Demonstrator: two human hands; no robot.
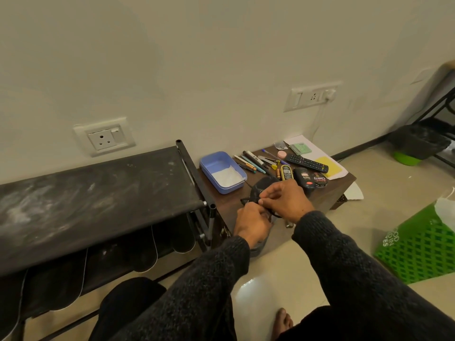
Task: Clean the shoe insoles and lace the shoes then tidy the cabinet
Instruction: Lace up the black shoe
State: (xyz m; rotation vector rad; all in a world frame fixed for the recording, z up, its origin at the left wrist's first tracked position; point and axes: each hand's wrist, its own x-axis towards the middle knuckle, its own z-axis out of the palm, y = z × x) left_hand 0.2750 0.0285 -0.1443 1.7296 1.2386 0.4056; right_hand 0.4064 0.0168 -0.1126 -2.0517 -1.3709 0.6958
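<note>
A black shoe (pixel 261 187) is held over the low brown cabinet (pixel 339 190), mostly hidden by my hands. My left hand (pixel 251 223) grips the shoe from below and pinches a black lace (pixel 245 201). My right hand (pixel 285 200) pinches the lace at the shoe's top, fingertips meeting those of the left hand. Several dark insoles (pixel 145 249) hang in a row under the top shelf of the black shoe rack (pixel 98 190), which is streaked with white powder.
On the cabinet lie a blue box (pixel 222 172) holding white powder, pens (pixel 251 164), a remote control (pixel 306 163), shoe polish bottles (pixel 304 179), papers and a yellow card (pixel 328 166). A green crate (pixel 418 249) stands on the floor at right, a lined green bin (pixel 418 146) behind.
</note>
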